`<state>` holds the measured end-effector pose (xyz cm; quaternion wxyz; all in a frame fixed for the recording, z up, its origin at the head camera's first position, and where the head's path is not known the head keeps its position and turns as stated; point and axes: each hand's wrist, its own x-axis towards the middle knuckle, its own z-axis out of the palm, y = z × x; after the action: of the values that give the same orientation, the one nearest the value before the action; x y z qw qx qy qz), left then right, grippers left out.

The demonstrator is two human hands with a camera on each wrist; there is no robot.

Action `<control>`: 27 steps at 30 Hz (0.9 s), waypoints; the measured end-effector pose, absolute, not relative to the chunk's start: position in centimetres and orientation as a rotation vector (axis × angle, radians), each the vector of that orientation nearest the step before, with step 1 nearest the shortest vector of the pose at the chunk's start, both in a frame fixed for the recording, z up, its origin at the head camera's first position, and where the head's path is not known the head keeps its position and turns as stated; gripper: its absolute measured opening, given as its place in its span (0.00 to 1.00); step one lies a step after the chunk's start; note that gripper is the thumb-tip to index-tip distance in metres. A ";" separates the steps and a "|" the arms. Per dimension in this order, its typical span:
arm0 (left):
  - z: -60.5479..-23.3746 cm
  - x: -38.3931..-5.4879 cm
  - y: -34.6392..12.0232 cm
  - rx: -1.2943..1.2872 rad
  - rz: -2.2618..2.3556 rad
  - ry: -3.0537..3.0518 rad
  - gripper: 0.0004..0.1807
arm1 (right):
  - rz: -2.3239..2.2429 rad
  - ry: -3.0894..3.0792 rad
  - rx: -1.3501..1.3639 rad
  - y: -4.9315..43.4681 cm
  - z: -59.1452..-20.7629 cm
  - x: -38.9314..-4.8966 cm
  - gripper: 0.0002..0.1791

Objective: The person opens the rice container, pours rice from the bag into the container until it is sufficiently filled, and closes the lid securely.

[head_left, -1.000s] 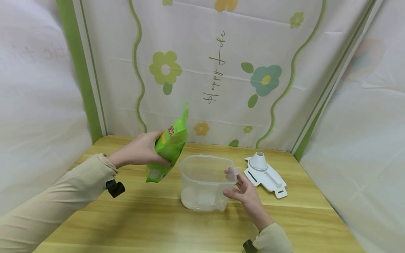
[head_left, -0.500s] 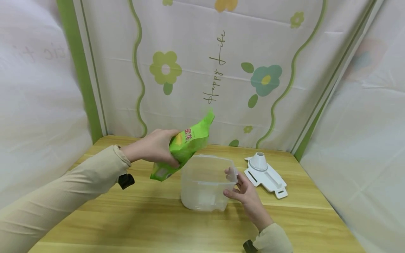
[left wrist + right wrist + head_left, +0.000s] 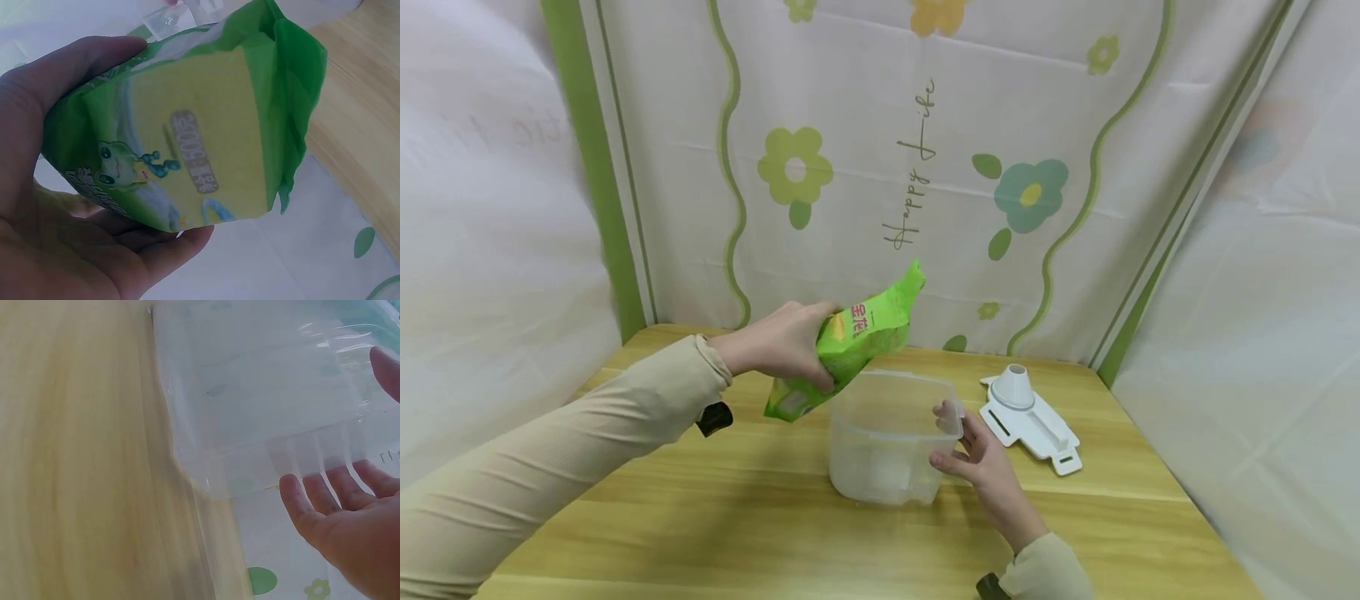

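Observation:
My left hand (image 3: 784,340) grips a plump green printed bag (image 3: 857,337), thumb on one side and fingers on the other. It is raised and tilted, its narrow crimped end up to the right. The left wrist view shows the end of the bag (image 3: 194,137) with a yellow panel and a cartoon frog. Below and right of it, a clear plastic container (image 3: 887,467) stands on the table with its top uncovered. My right hand (image 3: 988,467) lies at the container's right end. In the right wrist view, nearly straight fingers (image 3: 325,494) touch its wall.
A white plastic lid (image 3: 1033,421) with a cone-shaped spout and slotted flaps lies on the wooden table (image 3: 737,517), right of the container. A flowered curtain (image 3: 865,108) hangs behind the table, and pale fabric encloses both sides.
My left hand has carried the bag to the right, close to the container's rim, tipping its narrow end further right. The right hand and container have stayed in place.

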<state>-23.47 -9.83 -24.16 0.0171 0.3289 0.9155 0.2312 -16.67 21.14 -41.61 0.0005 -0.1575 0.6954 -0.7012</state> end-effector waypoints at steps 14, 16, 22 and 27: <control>-23.5 -23.3 -7.9 1.053 0.557 2.798 0.41 | -2.196 2.202 -0.507 21.0 -41.9 -16.5 0.38; -23.5 -23.3 -7.9 1.066 0.550 2.795 0.39 | -2.200 2.202 -0.500 20.9 -41.9 -16.5 0.38; -23.7 -23.3 -8.1 1.116 0.549 2.802 0.34 | -2.208 2.199 -0.526 20.9 -41.8 -16.7 0.38; -24.2 -23.4 -8.2 1.126 0.560 2.804 0.33 | -2.192 2.216 -0.529 21.0 -41.9 -16.6 0.40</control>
<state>-23.39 -8.17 -24.17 0.0341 0.3662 0.9119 0.1820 -16.62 20.97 -41.89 -0.0102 -0.1673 0.7009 -0.6933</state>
